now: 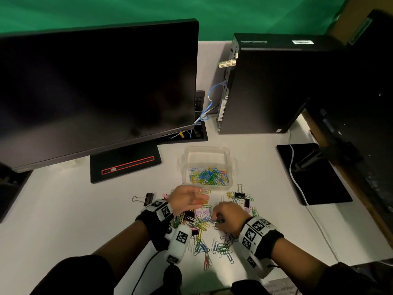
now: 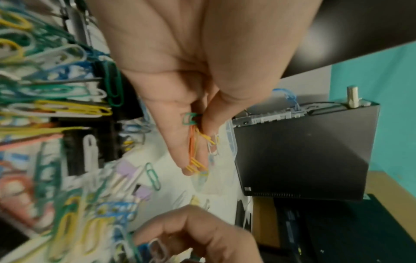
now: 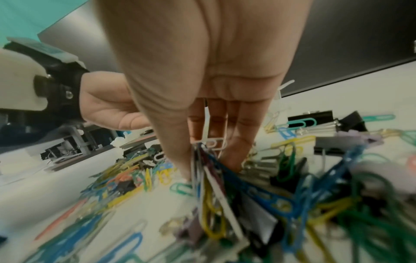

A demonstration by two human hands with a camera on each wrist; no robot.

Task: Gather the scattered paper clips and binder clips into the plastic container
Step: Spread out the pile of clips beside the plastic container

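A clear plastic container [image 1: 231, 165] with several coloured paper clips [image 1: 209, 175] in it stands mid-table. Just in front of it my left hand [image 1: 205, 196] hovers, pinching a few orange, yellow and green paper clips [image 2: 193, 142] between thumb and fingers [image 2: 178, 142]. My right hand [image 1: 215, 218] is down on the scattered pile [image 1: 201, 233], its thumb and fingers [image 3: 180, 151] pinching a bunch of clips [image 3: 209, 178]. Black binder clips lie at the left [image 1: 147, 198] and at the right [image 1: 240, 195] of the pile.
A large dark monitor [image 1: 95, 81] on a black stand base [image 1: 125, 165] fills the left. A black computer tower [image 1: 276, 81] stands behind the container. A black base plate [image 1: 312, 173] with a white cable [image 1: 297, 184] lies to the right.
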